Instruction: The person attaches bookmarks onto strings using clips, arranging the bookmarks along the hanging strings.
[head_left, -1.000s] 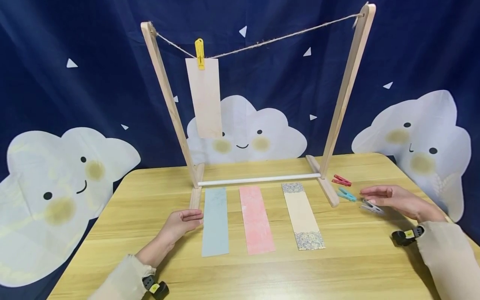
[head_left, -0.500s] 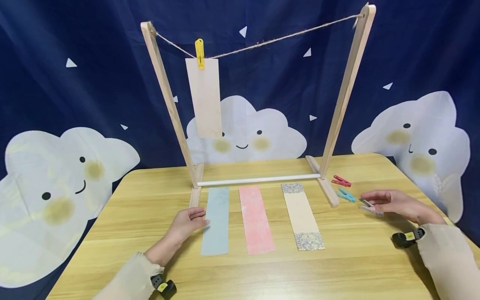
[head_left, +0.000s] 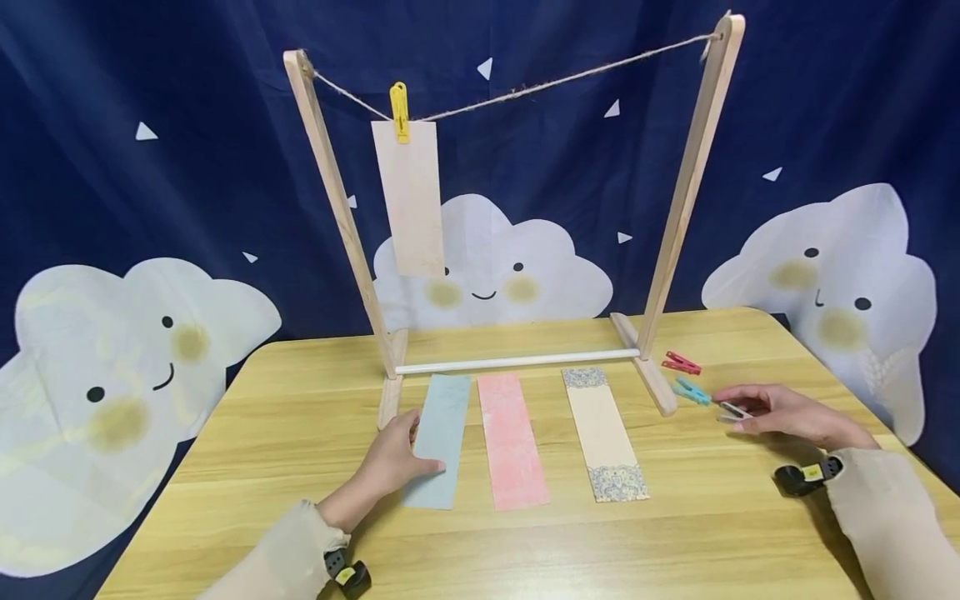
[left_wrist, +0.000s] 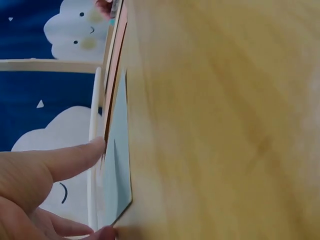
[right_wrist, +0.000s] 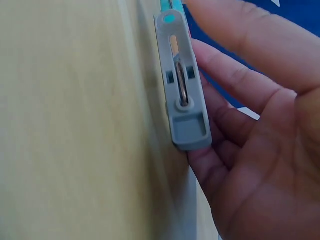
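Observation:
A pale blue paper strip (head_left: pixel 446 417) lies on the table at a slight slant. My left hand (head_left: pixel 393 457) is at its left side, thumb reaching over the strip and fingers by its left edge; in the left wrist view the strip (left_wrist: pixel 120 130) still lies on the wood. With my right hand (head_left: pixel 787 412) I hold a grey clothespin (right_wrist: pixel 185 95) between thumb and fingers, low over the table at the right. A turquoise clothespin (head_left: pixel 692 390) and a red clothespin (head_left: pixel 682 362) lie just beyond it.
A wooden frame (head_left: pixel 686 192) carries a sagging twine (head_left: pixel 570 82). A yellow clothespin (head_left: pixel 400 112) holds a cream strip (head_left: pixel 411 200) on it, left of centre. A pink strip (head_left: pixel 513 442) and a lace-patterned strip (head_left: pixel 606 425) lie right of the blue one.
My left hand has moved right, its thumb now over the blue strip, whose far end has shifted right. My right hand has taken hold of the grey clothespin and turned it slightly.

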